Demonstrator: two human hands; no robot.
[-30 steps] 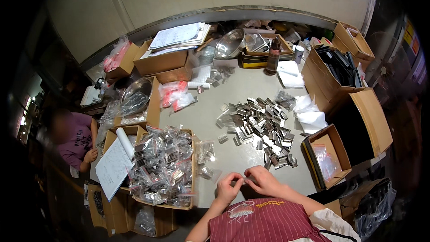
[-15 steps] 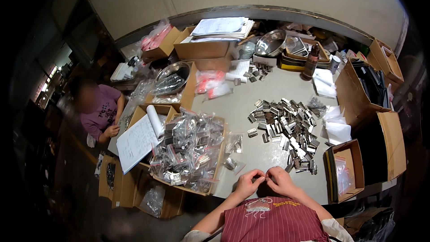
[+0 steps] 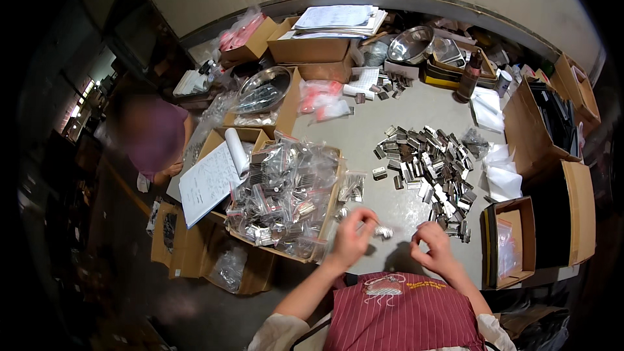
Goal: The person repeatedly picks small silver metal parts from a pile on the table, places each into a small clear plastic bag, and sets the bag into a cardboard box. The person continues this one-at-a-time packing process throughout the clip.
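My left hand (image 3: pixel 354 239) is raised over the near table edge, thumb and fingers pinched. A blurred small clear bag with shiny metal parts (image 3: pixel 385 231) hangs at its fingertips. Apart from it, on the right, my right hand (image 3: pixel 434 247) has its fingers curled in toward the thumb; whatever they hold, if anything, cannot be made out. Beyond my hands lies a loose pile of small metal pieces (image 3: pixel 432 169), silvery and dark. Left of my left hand stands a cardboard box (image 3: pixel 333 207) heaped with clear zip bags (image 3: pixel 283 192) of metal parts.
A filled zip bag (image 3: pixel 351 186) lies beside the heaped box. On the right is a small open carton (image 3: pixel 528 247) with flat plastic bags. A notepad (image 3: pixel 209 185), steel bowls (image 3: pixel 411 45) and a brown bottle (image 3: pixel 468 78) stand around. Another person (image 3: pixel 156 136) is at far left.
My hands, together before, have moved apart. The left has gone up and left with the small bag, while the right has moved slightly right. The whole view has shifted a little.
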